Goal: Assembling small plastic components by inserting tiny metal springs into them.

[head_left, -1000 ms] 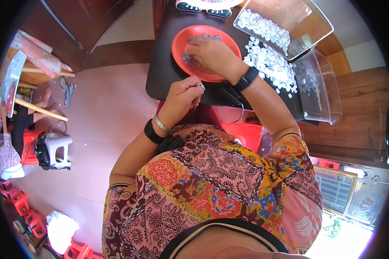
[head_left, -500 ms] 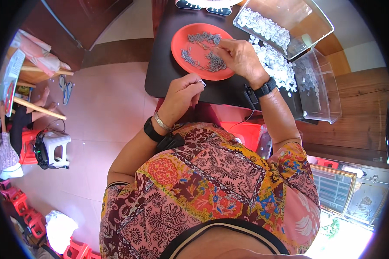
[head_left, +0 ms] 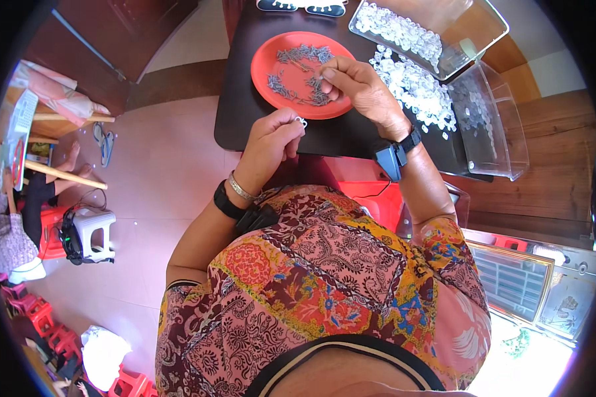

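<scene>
My left hand [head_left: 270,140] is closed in a pinch on a small white plastic clip [head_left: 301,122], just in front of the table edge. Part of the clip sticks out past the thumb and fingertips. Over the right side of a round red plate [head_left: 260,74], my right hand [head_left: 364,91] is closed, thumb against fingers. Whatever it may hold is too small to make out. Thin grey nail-like pieces [head_left: 304,55] lie in loose heaps around the plate, with a bare patch in the middle. A spread of white plastic pieces [head_left: 414,89] covers the table right of that hand.
A clear bin [head_left: 473,32] with more white pieces stands at the far right of the dark table [head_left: 235,109]. Another clear bin [head_left: 510,147] is at the right edge. A seated person [head_left: 13,231] is at the left, near a white stool [head_left: 96,231].
My right hand has lifted away from the grey pieces and come back towards me, turning at the wrist. The left hand keeps its pinch on the white clip. The whole view has shifted slightly.
</scene>
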A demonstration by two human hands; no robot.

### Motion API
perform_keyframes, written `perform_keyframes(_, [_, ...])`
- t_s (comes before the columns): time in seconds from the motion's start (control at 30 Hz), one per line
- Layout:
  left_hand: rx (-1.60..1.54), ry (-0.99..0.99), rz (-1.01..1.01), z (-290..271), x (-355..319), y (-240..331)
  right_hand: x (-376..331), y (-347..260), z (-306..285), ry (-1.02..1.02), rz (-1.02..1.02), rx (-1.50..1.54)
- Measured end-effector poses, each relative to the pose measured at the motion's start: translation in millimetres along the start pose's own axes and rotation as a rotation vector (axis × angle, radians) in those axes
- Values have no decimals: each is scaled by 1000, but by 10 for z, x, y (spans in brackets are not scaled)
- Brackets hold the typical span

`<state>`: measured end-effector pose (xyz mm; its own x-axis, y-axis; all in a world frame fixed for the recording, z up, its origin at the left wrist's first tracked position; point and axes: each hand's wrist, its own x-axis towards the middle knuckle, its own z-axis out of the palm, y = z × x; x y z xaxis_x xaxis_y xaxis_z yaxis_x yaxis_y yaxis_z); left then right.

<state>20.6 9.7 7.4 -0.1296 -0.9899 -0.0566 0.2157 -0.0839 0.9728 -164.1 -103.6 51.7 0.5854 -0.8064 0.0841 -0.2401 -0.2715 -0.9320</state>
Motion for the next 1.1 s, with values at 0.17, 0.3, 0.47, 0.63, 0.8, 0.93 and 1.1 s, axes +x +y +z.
perform_keyframes(0.17, [61, -28, -4, -21, 40, 13, 23, 64, 4, -22, 27, 126])
perform_keyframes(0.3, [111, -4, 107, -11, 57, 120, -5, -8, 15, -7, 57, 87])
perform_keyframes(0.47, [128, 70, 150, -117, 106, 91, 86, -50, 0, 189, 2, -511])
perform_keyframes(0.63, [97, 76, 98, -170, 98, 6, 188, 3, -19, 351, -258, -650])
perform_keyframes(0.8, [91, 73, 117, -196, 71, -1, 133, 4, 65, 107, -223, -977])
perform_keyframes(0.93, [125, 59, 138, -176, 66, 9, 218, 214, 94, 50, -320, -964])
perform_keyframes(1.1, [94, 61, 154, -180, 63, 0, 268, -24, 40, 165, -283, -861])
